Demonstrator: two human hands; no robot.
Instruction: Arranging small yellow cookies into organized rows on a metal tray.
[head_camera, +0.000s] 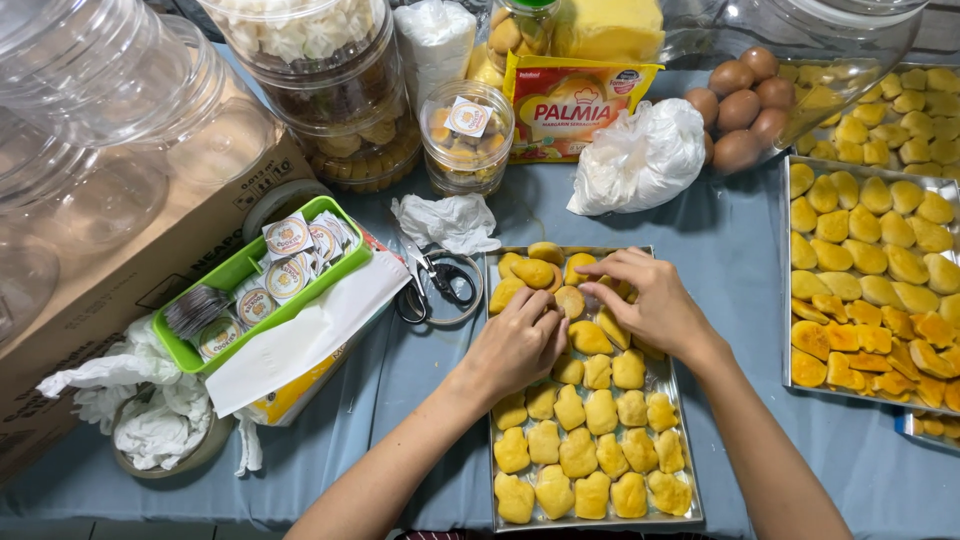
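A metal baking tray (690, 505) lies in front of me on the blue cloth, filled with yellow shaped cookies (578, 452) in rows at its near end and looser pieces at its far end. My left hand (515, 345) rests over the tray's middle, fingers curled down onto a cookie. My right hand (650, 300) reaches in from the right, fingertips pinching among the cookies near the far end. Whether either hand has lifted a piece I cannot tell.
A second tray (785, 300) of oval yellow cookies sits to the right. Scissors (432, 285), crumpled tissue (445, 222) and a green basket of round stickers (235, 275) lie left. Clear plastic jars (465, 135), brown eggs (740, 100), a white bag (640, 160) and a cardboard box (130, 270) stand behind.
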